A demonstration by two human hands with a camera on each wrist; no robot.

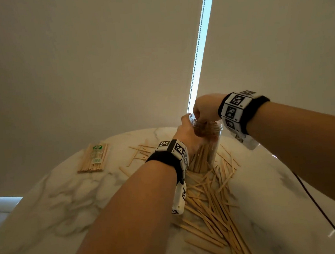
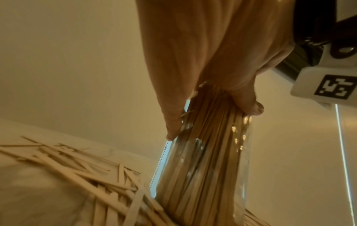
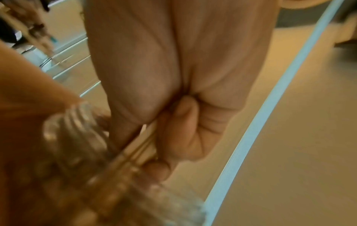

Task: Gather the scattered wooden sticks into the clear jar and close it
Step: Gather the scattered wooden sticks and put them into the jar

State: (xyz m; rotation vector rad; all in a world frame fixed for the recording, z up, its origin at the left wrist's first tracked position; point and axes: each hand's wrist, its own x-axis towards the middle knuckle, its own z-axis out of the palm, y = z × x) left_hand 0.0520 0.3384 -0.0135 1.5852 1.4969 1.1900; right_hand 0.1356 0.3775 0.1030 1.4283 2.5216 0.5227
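A tall clear jar (image 1: pixel 209 143) stands upright on the marble table (image 1: pixel 71 196), packed with wooden sticks (image 2: pixel 204 160). My left hand (image 1: pixel 186 128) grips the jar near its threaded neck, thumb on one side and fingers on the other (image 2: pixel 212 119). Over the jar's mouth, my right hand (image 1: pixel 202 118) has its fingers curled and pinches a few sticks (image 3: pixel 142 146) that point down into the opening (image 3: pixel 77 126). Many loose sticks (image 1: pixel 213 199) lie scattered on the table in front of the jar and around its base.
A wrapped bundle of sticks (image 1: pixel 93 158) lies at the table's far left. A few stray sticks (image 1: pixel 140 151) lie behind my left wrist. A black cable (image 1: pixel 321 206) runs along the table's right edge. A pale blind fills the background.
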